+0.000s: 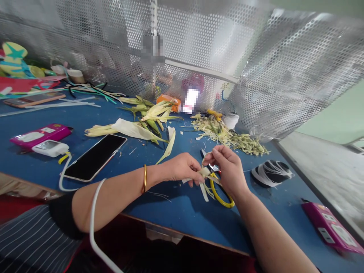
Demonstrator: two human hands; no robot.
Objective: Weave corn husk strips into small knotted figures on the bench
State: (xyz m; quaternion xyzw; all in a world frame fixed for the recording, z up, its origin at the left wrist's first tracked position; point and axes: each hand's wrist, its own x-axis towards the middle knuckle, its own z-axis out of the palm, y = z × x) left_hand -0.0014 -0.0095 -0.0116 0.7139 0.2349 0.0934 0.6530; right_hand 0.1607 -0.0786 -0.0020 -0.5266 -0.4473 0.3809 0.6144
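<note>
My left hand [183,168] and my right hand [229,168] meet low over the blue table [176,208], both pinched on pale corn-husk strips [205,178] that are folded and knotted between the fingertips. Loose strip ends hang down below the hands. Yellow-handled scissors [220,197] lie on the table just under and behind my right hand, partly hidden by it. A gold bangle sits on my left wrist.
A heap of whole corn husks [142,121] lies at centre back, and husk trimmings [230,138] at right back. A phone [95,156], a white power bank [50,148] with cable, pink cases [40,134] [331,227], a tape roll [271,172]. Perforated metal screen [284,76] behind.
</note>
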